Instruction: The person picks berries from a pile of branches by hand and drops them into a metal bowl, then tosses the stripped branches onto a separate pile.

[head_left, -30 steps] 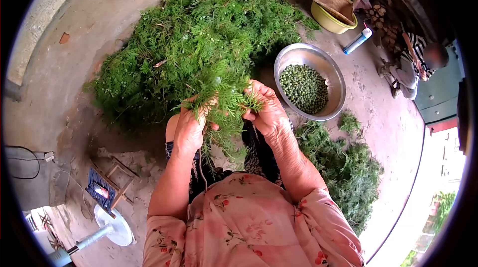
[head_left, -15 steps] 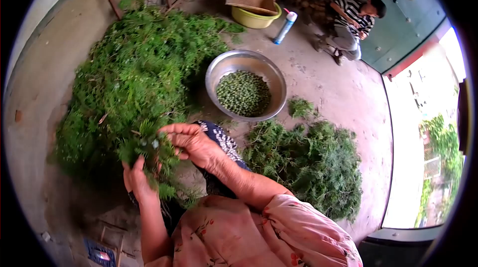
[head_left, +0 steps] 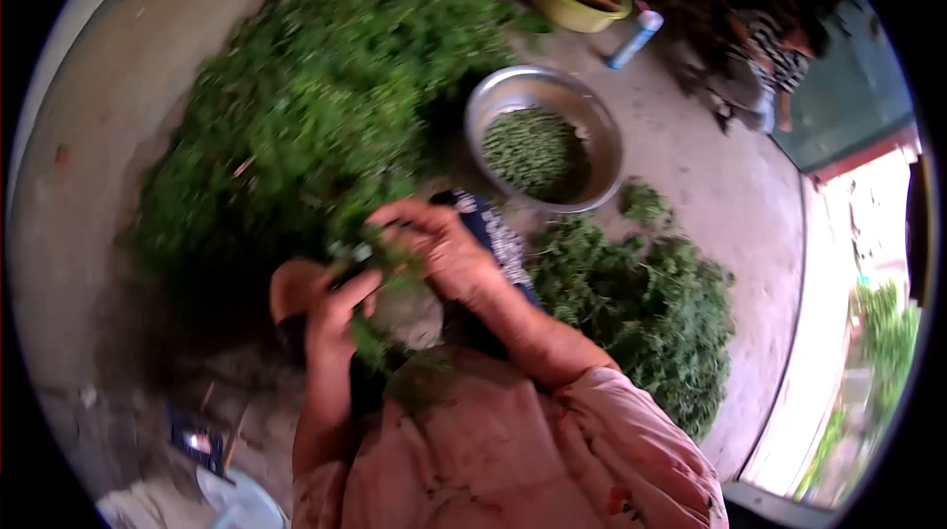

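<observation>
Green, scale-leaved evergreen cuttings [head_left: 296, 105] form a large pile at left, its lower edge near the person's bent knee. Left hand [head_left: 338, 317]: fingers closed on an evergreen sprig [head_left: 351, 231], held raised in front of the lap, between the pile and the bowl. Pale bluish spots show on the sprig; too blurred to identify. Right hand [head_left: 449, 251]: fingers bent, tips at the sprig's right side; cannot tell whether they pinch anything. Risk, judged: a sideways pull with a loose left grip could let the sprig slip or tear, shedding foliage on the lap. A small piece between bent fingers could also drop unseen, since the hands hide it. Metal bowl [head_left: 599, 125], right of the knee, stands upright and contains small round green fruits [head_left: 533, 149]. Its rim is close to the right leg; a knee shift could knock it and spill some. Smaller evergreen pile [head_left: 641, 322] is just beside the bowl; loose bits could be brushed over the rim and mix in. Blue-and-white canister [head_left: 636, 39] stands farther off; low hazard. Another person [head_left: 774, 56], far right, is well apart from both hands.
</observation>
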`<state>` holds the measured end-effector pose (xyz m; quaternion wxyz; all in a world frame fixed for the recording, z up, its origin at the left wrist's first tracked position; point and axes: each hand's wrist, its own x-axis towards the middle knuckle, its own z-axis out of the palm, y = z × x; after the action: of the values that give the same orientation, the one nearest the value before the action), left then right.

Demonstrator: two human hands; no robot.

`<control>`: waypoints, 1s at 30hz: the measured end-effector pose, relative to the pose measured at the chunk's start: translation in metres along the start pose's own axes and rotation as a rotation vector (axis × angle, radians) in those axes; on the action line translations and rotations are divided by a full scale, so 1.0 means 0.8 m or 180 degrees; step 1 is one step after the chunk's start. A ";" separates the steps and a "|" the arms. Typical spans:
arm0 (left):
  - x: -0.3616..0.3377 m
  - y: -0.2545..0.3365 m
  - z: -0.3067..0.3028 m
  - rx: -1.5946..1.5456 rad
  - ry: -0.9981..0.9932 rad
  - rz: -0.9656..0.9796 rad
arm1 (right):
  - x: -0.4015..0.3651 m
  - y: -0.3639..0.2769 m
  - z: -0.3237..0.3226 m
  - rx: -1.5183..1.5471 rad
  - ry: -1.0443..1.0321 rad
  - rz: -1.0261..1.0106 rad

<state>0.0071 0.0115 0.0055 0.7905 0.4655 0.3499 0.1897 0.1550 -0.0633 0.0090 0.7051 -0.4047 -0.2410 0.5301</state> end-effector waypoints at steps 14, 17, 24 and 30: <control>-0.009 0.021 0.015 -0.0131 0.0021 0.0200 | -0.004 -0.018 -0.001 0.0065 -0.0009 0.0218; -0.010 0.014 0.017 -0.0349 0.0102 0.0169 | -0.005 -0.005 0.009 -0.0739 0.0566 -0.0205; -0.019 0.021 0.025 -0.0545 0.0376 0.0070 | 0.006 -0.006 -0.024 -0.0625 0.1322 -0.0707; -0.020 -0.006 0.001 -0.0329 0.0722 0.0055 | -0.002 -0.038 -0.098 0.0927 0.2120 -0.0315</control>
<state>-0.0037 -0.0013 0.0075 0.7671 0.4027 0.4228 0.2657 0.2313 -0.0928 -0.0091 0.8199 -0.4383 0.0606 0.3632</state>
